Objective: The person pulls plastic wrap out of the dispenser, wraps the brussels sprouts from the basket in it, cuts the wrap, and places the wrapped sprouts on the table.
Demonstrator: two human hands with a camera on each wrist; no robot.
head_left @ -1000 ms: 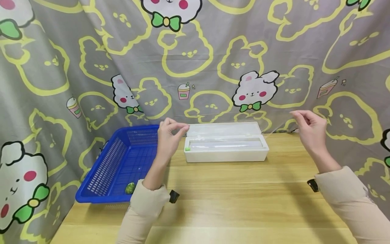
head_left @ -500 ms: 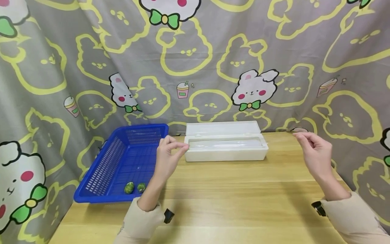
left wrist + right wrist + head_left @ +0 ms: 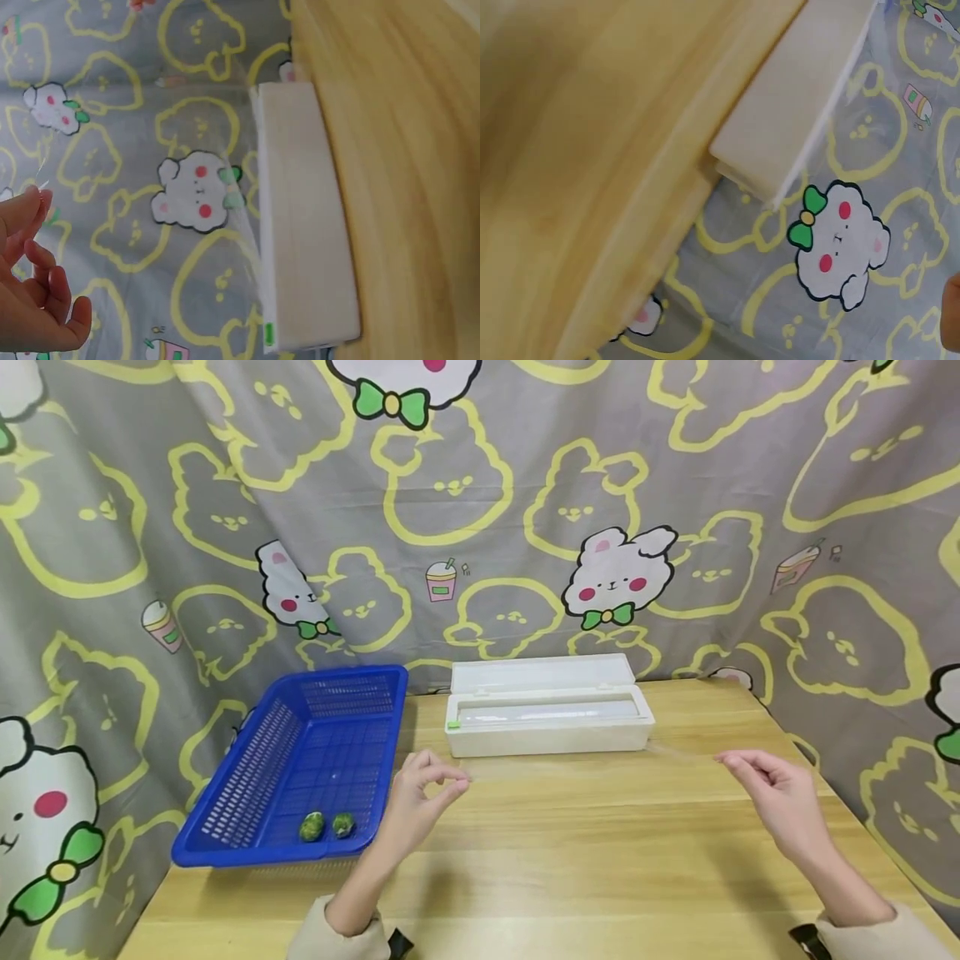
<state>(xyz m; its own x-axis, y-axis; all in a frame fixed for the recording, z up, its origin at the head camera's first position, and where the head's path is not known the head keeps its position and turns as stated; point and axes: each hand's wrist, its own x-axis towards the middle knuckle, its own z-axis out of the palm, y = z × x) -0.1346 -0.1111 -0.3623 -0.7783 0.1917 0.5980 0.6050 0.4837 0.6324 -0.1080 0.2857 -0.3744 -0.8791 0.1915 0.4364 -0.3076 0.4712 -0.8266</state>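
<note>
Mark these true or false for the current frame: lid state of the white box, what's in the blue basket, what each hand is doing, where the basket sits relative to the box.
1. The white box has its lid shut. False: the lid stands open at the back.
2. The blue basket holds two small green things. True.
3. The left hand grips the basket's rim. False: it is apart from the basket, thumb and finger pinching the edge of a clear film over the table.
4. The right hand pinches the film's other end. True, as far as the head view shows.
5. The basket sits to the right of the white box. False: it is on the left.
</note>
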